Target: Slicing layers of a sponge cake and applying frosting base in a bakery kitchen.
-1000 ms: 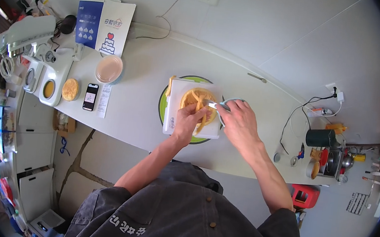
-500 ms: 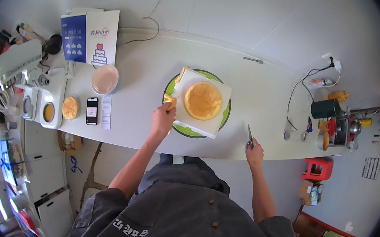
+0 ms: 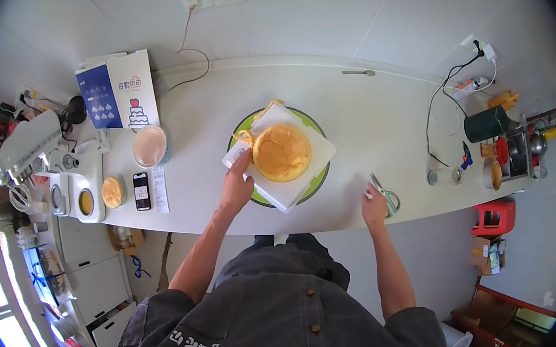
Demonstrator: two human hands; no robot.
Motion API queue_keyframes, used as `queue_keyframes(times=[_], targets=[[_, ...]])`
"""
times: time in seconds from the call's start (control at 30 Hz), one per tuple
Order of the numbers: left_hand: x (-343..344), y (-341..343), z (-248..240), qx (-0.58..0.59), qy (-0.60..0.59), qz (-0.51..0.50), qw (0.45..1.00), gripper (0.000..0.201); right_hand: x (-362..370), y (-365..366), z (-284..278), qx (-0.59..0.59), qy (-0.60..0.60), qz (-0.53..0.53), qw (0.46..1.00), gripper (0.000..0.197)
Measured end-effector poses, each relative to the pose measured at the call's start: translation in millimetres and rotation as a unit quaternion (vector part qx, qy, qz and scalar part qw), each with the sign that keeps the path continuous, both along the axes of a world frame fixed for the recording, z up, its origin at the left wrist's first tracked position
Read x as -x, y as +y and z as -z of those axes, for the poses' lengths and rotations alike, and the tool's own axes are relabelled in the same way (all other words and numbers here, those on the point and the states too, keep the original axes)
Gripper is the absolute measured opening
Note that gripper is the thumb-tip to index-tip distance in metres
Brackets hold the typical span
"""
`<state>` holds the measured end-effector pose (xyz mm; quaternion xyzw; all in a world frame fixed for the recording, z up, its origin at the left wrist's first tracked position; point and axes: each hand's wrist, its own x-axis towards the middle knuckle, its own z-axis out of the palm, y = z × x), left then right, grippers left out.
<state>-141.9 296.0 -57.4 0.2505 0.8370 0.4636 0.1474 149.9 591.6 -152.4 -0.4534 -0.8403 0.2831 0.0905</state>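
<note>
A round golden sponge cake (image 3: 281,155), sunken and cracked on top, sits on a white square board (image 3: 289,192) over a green turntable (image 3: 318,183) with a dark rim. My left hand (image 3: 238,184) rests at the board's near left, fingers stretched out beside the cake. Just beyond those fingertips lies a trimmed cake strip (image 3: 245,135); another piece (image 3: 273,104) is at the board's far corner. Scissors with pale green handles (image 3: 393,202) lie on the table at the right. My right hand (image 3: 375,208) is just left of them, fingers loosely apart and holding nothing.
Left on the table are a lidded tub (image 3: 150,147), a phone (image 3: 141,191), a paper slip (image 3: 162,191), a small cake (image 3: 112,191), printed boxes (image 3: 119,90) and a stand mixer (image 3: 31,145). A spoon (image 3: 358,72) lies by the wall. Cables (image 3: 430,115) and a dark green canister (image 3: 486,125) stand right.
My right hand has let go of the scissors, which now lie beside it. My left hand has released the cake strip and moved against the board, which has turned clockwise. The view has tilted.
</note>
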Motion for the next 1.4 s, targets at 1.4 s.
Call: queue_keyframes(times=[1.4], targets=[[-67.8,-25.8,30.4,-0.103,-0.339,-0.291,0.888,0.037,224.6,38.9,-81.0,0.136,0.101,-0.143,0.975,0.028]])
